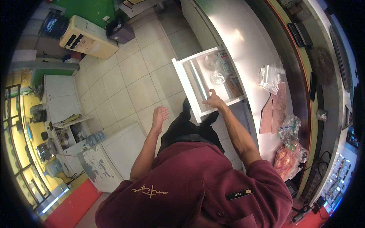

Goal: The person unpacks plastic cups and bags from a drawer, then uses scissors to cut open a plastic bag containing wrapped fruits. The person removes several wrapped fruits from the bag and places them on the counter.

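Observation:
An open white drawer juts out below the counter, in front of my legs. Inside, a long row of nested clear plastic lids or cups lies along the drawer front. My right hand reaches in at the near end of this row, thumb and fingers touching it; whether they grip a piece is unclear. Beyond it in the drawer are two round clear plastic pieces and a printed packet. My left hand hangs in the air left of the drawer, empty, fingers apart.
On the steel counter lie clear plastic bags, a brown folder-like sheet and a bag of reddish food. To the left stand a white fridge-like appliance, a water dispenser and a dark bin.

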{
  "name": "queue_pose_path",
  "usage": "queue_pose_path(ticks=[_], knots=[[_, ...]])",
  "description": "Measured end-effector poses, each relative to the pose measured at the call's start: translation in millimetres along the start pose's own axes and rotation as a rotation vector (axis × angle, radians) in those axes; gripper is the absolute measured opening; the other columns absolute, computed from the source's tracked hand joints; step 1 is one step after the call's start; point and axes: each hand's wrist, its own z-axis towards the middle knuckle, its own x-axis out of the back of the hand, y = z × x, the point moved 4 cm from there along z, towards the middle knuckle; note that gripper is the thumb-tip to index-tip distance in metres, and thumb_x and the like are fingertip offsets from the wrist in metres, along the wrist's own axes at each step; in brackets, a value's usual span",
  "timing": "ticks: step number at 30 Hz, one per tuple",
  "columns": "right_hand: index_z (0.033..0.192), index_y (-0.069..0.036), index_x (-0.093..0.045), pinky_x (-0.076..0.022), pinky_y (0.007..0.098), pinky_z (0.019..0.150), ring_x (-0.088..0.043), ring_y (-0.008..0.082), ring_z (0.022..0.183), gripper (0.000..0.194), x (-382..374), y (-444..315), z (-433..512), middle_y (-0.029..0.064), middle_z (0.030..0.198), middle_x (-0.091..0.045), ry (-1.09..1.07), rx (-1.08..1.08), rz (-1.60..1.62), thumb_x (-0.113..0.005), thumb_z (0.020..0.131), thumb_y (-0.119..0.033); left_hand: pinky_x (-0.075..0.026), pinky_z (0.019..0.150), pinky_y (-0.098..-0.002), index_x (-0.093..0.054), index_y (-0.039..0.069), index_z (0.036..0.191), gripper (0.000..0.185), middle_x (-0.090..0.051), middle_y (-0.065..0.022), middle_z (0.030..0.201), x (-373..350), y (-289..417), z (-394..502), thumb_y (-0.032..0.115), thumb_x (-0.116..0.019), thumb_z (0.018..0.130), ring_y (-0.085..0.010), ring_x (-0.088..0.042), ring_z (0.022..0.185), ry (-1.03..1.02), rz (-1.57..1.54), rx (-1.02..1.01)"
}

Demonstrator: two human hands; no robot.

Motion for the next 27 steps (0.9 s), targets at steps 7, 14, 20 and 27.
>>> queue_pose_path(ticks=[7, 14, 20, 27], knots=[[0.158, -0.001, -0.027, -0.0527, 0.0444, 0.104, -0.066, 0.0432, 0.123, 0.111, 21, 15, 15, 0.0353, 0.131, -0.065, 0.045, 0.026, -0.086, -0.088, 0.068, -0.021, -0.051, 0.104, -0.0452, -0.038, -0.002, 0.152, 0.059, -0.059, -0.0231, 0.143, -2, 6, -1, 0.04, -0.042, 0.11, -0.0325, -0.063, 0.126, -0.019, 0.006, 0.004], [0.159, -0.003, -0.028, -0.0537, 0.0435, 0.101, -0.068, 0.0401, 0.119, 0.111, 26, 19, 22, 0.0327, 0.129, -0.067, 0.022, 0.041, -0.066, -0.089, 0.067, -0.02, -0.051, 0.105, -0.0461, -0.038, -0.003, 0.152, 0.059, -0.059, -0.0233, 0.143, 7, 5, 0, 0.04, -0.042, 0.11, -0.0329, -0.063, 0.126, -0.021, 0.01, -0.004], [0.159, -0.006, -0.029, -0.0547, 0.041, 0.096, -0.07, 0.0357, 0.11, 0.109, 29, 12, 15, 0.0278, 0.121, -0.07, -0.041, 0.042, 0.006, -0.088, 0.068, -0.018, -0.051, 0.105, -0.0462, -0.037, -0.003, 0.153, 0.061, -0.058, -0.0237, 0.145, 6, -1, -1, 0.04, -0.042, 0.11, -0.0334, -0.063, 0.126, -0.017, 0.014, 0.004], [0.159, -0.004, -0.028, -0.055, 0.0395, 0.096, -0.072, 0.0325, 0.107, 0.111, 15, 36, 30, 0.0245, 0.115, -0.073, 0.036, 0.069, -0.006, -0.09, 0.067, -0.019, -0.051, 0.104, -0.0462, -0.037, -0.003, 0.153, 0.06, -0.059, -0.0233, 0.144, -2, 6, 5, 0.039, -0.041, 0.11, -0.0331, -0.063, 0.125, -0.067, 0.047, 0.01]])
